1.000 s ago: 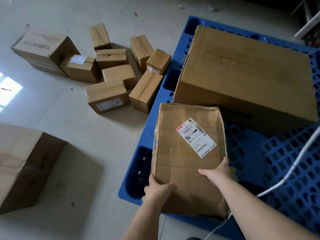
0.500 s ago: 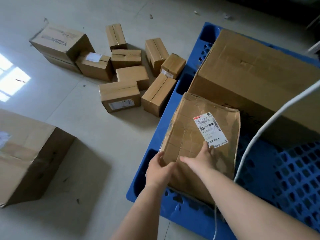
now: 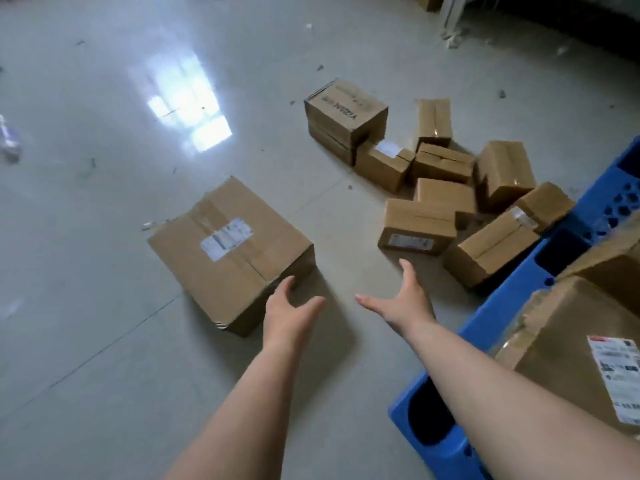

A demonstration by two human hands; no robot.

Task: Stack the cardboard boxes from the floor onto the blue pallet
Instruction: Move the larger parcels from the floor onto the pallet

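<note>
A large cardboard box with a white label lies on the floor left of centre. My left hand hovers open by its near right corner, fingers spread, holding nothing. My right hand is open too, stretched over bare floor to the box's right. The blue pallet fills the right edge. On it lies a crumpled labelled box, and behind that shows a corner of a bigger box. Several small boxes sit in a heap on the floor beside the pallet.
A printed box stands at the back of the heap. Scraps of debris dot the glossy grey floor, and a bright window reflection lies at the upper left. White furniture legs stand at the top right.
Both hands let go of the crumpled labelled box, which now lies on the pallet. The view swung left, and my open hands now reach toward the large box on the floor.
</note>
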